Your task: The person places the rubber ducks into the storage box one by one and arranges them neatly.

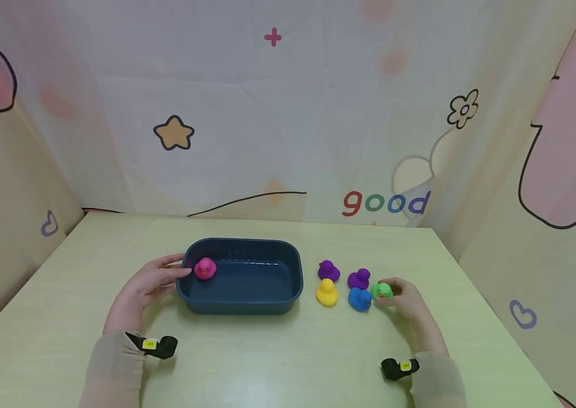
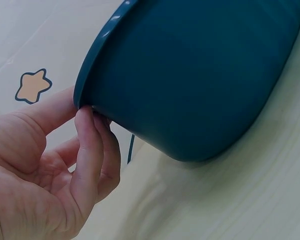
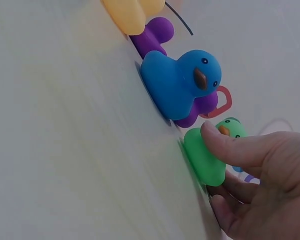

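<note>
A dark blue plastic basin (image 1: 247,307) stands on the table with a pink rubber duck (image 1: 205,268) inside its left end. My left hand (image 1: 157,280) grips the basin's left rim, fingers tucked beneath the lip in the left wrist view. At the right, my right hand (image 1: 404,296) holds a green rubber duck (image 3: 202,157) between thumb and fingers; the duck sits at table level. Right beside it is a blue rubber duck (image 3: 172,82). A purple duck (image 1: 359,279) sits behind the blue one. Farther left are a yellow duck (image 1: 327,293) and another purple duck (image 1: 328,271).
The pale table (image 1: 267,362) ends at a printed cloth backdrop (image 1: 298,124), with cloth walls on both sides. Each wrist carries a small black camera, one at the left sleeve (image 1: 114,362) and one at the right sleeve (image 1: 438,379).
</note>
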Tool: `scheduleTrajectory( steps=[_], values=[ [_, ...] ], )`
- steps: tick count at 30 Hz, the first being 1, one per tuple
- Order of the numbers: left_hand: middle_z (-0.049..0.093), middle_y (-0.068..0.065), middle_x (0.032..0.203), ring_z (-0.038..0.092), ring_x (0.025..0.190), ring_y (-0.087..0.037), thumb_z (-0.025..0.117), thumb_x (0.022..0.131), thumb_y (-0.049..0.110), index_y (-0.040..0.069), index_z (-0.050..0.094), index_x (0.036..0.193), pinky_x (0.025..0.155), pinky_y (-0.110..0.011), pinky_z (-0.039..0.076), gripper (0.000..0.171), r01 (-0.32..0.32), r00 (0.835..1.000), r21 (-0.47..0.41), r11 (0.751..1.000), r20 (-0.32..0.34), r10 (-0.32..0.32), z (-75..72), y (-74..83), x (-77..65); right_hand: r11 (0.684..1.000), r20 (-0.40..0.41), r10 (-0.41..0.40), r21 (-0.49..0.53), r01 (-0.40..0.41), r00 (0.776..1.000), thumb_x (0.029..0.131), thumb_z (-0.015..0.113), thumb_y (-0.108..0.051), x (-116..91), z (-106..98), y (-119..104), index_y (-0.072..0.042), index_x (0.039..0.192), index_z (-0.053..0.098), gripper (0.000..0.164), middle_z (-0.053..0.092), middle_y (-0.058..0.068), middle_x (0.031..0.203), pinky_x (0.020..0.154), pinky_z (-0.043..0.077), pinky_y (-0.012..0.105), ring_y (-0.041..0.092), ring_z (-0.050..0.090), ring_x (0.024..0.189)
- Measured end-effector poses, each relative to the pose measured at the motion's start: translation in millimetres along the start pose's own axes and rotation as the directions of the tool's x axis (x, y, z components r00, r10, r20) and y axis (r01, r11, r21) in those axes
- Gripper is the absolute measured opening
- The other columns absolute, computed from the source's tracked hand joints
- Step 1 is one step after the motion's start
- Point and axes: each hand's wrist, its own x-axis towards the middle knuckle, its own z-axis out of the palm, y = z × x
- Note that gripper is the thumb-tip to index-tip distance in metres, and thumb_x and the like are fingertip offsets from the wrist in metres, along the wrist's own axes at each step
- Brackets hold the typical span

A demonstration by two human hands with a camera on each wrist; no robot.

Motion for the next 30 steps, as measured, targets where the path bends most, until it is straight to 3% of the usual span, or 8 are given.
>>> scheduleTrajectory(
  steps=[9, 12, 14, 17, 20, 22, 26, 30],
  values=[
    [0.042, -0.023, 0.147, 0.063, 0.093, -0.004, 0.065, 0.095, 0.022, 0.002, 0.025, 0.153, 0.078, -0.021, 0.051, 0.073, -0.006, 1.000, 0.007, 1.000, 0.000, 0.006, 1.6, -0.6, -0.3, 0.997, 0.004, 0.017, 0.073, -0.018, 1.000, 0.089, 0.068, -0.006, -7.0, -6.6, -5.4, 0.009, 0.134, 0.047, 0.053, 0.047, 0.030, 0.136, 0.103, 0.034, 0.051, 0.043, 0.044, 0.125],
    [0.039, -0.025, 0.148, 0.063, 0.094, -0.004, 0.064, 0.095, 0.022, 0.002, 0.025, 0.153, 0.078, -0.021, 0.052, 0.073, -0.004, 1.000, 0.007, 1.000, -0.002, 0.004, 1.0, -1.3, -0.6, 0.992, -0.002, 0.029, 0.125, -0.029, 1.000, 0.091, 0.066, -0.007, -7.7, -7.9, -6.5, 0.009, 0.138, 0.043, 0.055, 0.041, 0.029, 0.143, 0.098, 0.042, 0.038, 0.039, 0.042, 0.128],
    [0.037, -0.026, 0.149, 0.063, 0.093, -0.004, 0.064, 0.095, 0.023, 0.002, 0.025, 0.154, 0.078, -0.021, 0.052, 0.074, -0.002, 1.000, 0.010, 1.000, -0.003, 0.002, 0.8, -1.9, -0.7, 0.985, -0.014, 0.037, 0.172, -0.034, 0.999, 0.092, 0.065, -0.007, -7.0, -9.1, -5.7, 0.008, 0.141, 0.041, 0.057, 0.038, 0.029, 0.146, 0.090, 0.045, 0.025, 0.030, 0.046, 0.122],
    [0.036, -0.027, 0.150, 0.063, 0.093, -0.004, 0.064, 0.095, 0.023, 0.002, 0.025, 0.154, 0.078, -0.021, 0.051, 0.074, 0.002, 1.000, 0.013, 1.000, -0.007, -0.002, 0.6, -2.3, -0.5, 0.956, -0.023, 0.048, 0.292, -0.039, 0.999, 0.092, 0.063, -0.003, -6.3, -11.1, -4.3, 0.009, 0.143, 0.036, 0.059, 0.036, 0.029, 0.144, 0.080, 0.048, 0.014, 0.010, 0.052, 0.105],
    [0.034, -0.026, 0.152, 0.062, 0.095, -0.004, 0.064, 0.095, 0.023, 0.002, 0.024, 0.154, 0.079, -0.021, 0.051, 0.073, 0.005, 1.000, 0.016, 1.000, -0.007, -0.005, 1.0, -1.9, -0.4, 0.911, -0.014, 0.058, 0.409, -0.048, 0.998, 0.092, 0.063, 0.000, -6.1, -13.3, -3.7, 0.011, 0.145, 0.032, 0.062, 0.042, 0.024, 0.134, 0.079, 0.051, 0.014, -0.002, 0.056, 0.088],
    [0.034, -0.026, 0.153, 0.062, 0.095, -0.004, 0.063, 0.096, 0.023, 0.003, 0.024, 0.154, 0.079, -0.021, 0.051, 0.073, 0.007, 1.000, 0.016, 1.000, -0.010, -0.007, 1.3, -1.3, -0.3, 0.887, -0.004, 0.065, 0.458, -0.056, 0.998, 0.091, 0.063, 0.002, -5.9, -14.3, -3.3, 0.011, 0.145, 0.030, 0.064, 0.046, 0.017, 0.126, 0.080, 0.052, 0.015, -0.004, 0.058, 0.085],
    [0.035, -0.026, 0.151, 0.062, 0.093, -0.004, 0.063, 0.096, 0.022, 0.002, 0.024, 0.154, 0.078, -0.020, 0.052, 0.073, 0.003, 1.000, 0.009, 1.000, -0.008, -0.003, 1.6, -0.3, -0.5, 0.871, 0.017, 0.067, 0.487, -0.067, 0.998, 0.091, 0.061, 0.005, -4.4, -14.8, -1.9, 0.012, 0.147, 0.027, 0.065, 0.050, 0.008, 0.116, 0.081, 0.052, 0.015, -0.003, 0.059, 0.084],
    [0.038, -0.025, 0.149, 0.062, 0.091, -0.003, 0.064, 0.095, 0.022, 0.002, 0.024, 0.154, 0.077, -0.021, 0.052, 0.073, 0.000, 1.000, 0.003, 1.000, -0.007, 0.000, 1.4, 0.2, -0.6, 0.847, 0.037, 0.083, 0.523, -0.090, 0.996, 0.091, 0.061, 0.006, -3.4, -15.1, -1.4, 0.006, 0.149, 0.031, 0.065, 0.046, 0.015, 0.125, 0.082, 0.051, 0.014, -0.003, 0.060, 0.085]
  ],
)
